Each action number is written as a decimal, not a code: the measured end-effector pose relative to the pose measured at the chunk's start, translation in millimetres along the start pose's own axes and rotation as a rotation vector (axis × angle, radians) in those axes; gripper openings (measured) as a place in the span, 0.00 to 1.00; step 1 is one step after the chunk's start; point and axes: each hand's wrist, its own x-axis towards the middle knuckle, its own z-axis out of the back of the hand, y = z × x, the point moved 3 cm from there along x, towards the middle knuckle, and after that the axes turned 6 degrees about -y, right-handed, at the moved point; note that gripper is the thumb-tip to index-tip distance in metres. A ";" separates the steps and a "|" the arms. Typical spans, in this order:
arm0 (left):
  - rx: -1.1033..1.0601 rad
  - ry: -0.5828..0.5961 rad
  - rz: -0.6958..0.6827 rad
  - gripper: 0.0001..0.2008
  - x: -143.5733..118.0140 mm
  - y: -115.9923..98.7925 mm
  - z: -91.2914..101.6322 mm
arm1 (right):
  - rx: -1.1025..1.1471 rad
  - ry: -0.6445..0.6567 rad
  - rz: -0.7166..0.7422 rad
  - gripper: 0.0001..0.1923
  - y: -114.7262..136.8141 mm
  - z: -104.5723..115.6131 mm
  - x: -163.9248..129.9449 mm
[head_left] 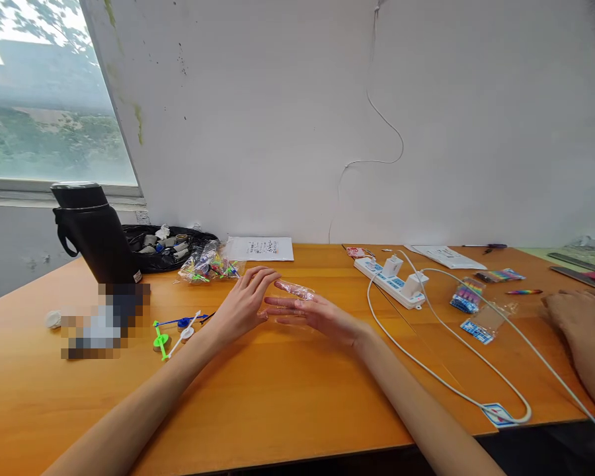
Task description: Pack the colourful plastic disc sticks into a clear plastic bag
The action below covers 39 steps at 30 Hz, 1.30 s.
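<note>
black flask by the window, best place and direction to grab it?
Probably the black flask body just under its lid, coming from its right, table-centre side. It stands upright and the wall there looks bare and round; the strap loop sits on its left, and the black bag crowds in behind.

Bare forearms, hands (282, 309), no sleeves

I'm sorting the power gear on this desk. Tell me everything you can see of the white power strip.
The white power strip is a long, flat plastic bar with blue-marked sockets, lying flat and slanted on the orange table, right of the person's hands and near the wall. Two white plugs or chargers stand in its sockets. White cables run from it toward the table's near edge, one looping back. A small red-and-white packet lies just beyond its far end. No hand touches it.
</note>
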 end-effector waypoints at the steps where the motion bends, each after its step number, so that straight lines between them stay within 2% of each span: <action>1: -0.001 -0.009 0.015 0.41 -0.3 2.0 0.9 | -0.016 -0.004 0.001 0.34 1.6 0.8 -0.4; 5: -0.009 -0.054 0.127 0.36 -1.5 14.1 7.4 | -0.037 -0.065 0.064 0.26 9.5 11.0 -0.5; 7: -0.028 -0.106 0.204 0.34 -2.4 23.7 11.8 | 0.008 -0.227 0.161 0.23 11.5 27.1 1.1; 10: -0.070 -0.236 0.338 0.31 -4.7 42.9 19.4 | 0.082 -0.612 0.300 0.19 1.5 60.6 4.0; 12: -0.112 -0.320 0.424 0.29 -6.6 56.1 23.1 | 0.006 -0.772 0.283 0.17 -16.5 75.3 8.8; 13: -0.136 -0.352 0.461 0.29 -7.5 62.0 24.0 | -0.083 -0.787 0.247 0.15 -27.3 77.7 13.0; 14: -0.161 -0.380 0.495 0.29 -8.4 67.3 24.3 | -0.197 -0.757 0.211 0.14 -38.3 76.6 18.4; 17: -0.238 -0.422 0.590 0.30 -10.7 78.0 21.8 | -0.573 -0.532 0.199 0.11 -64.6 59.2 39.5; 19: -0.286 -0.416 0.640 0.30 -11.6 80.7 18.6 | -0.785 -0.439 0.253 0.11 -71.5 47.2 56.6; 21: -0.316 -0.416 0.669 0.30 -11.8 80.5 16.4 | -0.899 -0.378 0.272 0.13 -71.3 41.0 77.9; 27: -0.298 -0.419 0.631 0.30 -9.7 74.5 13.2 | -0.796 0.066 0.084 0.21 -68.7 35.9 155.1; 31: -0.212 -0.432 0.592 0.32 -9.3 71.6 12.6 | -0.762 0.260 0.048 0.22 -75.1 29.0 186.0; 33: -0.200 -0.424 0.568 0.31 -8.2 68.1 13.8 | -0.744 0.297 0.061 0.21 -73.5 28.7 189.4; 35: -0.210 -0.422 0.539 0.31 -6.3 62.7 16.6 | -0.731 0.279 0.044 0.20 -64.2 34.2 185.2; 37: -0.212 -0.424 0.511 0.31 -3.7 56.1 20.2 | -0.748 0.214 0.003 0.20 -45.1 45.5 175.1; 39: -0.212 -0.413 0.497 0.32 -1.2 49.4 22.5 | -0.846 0.134 -0.016 0.19 -15.6 59.5 160.6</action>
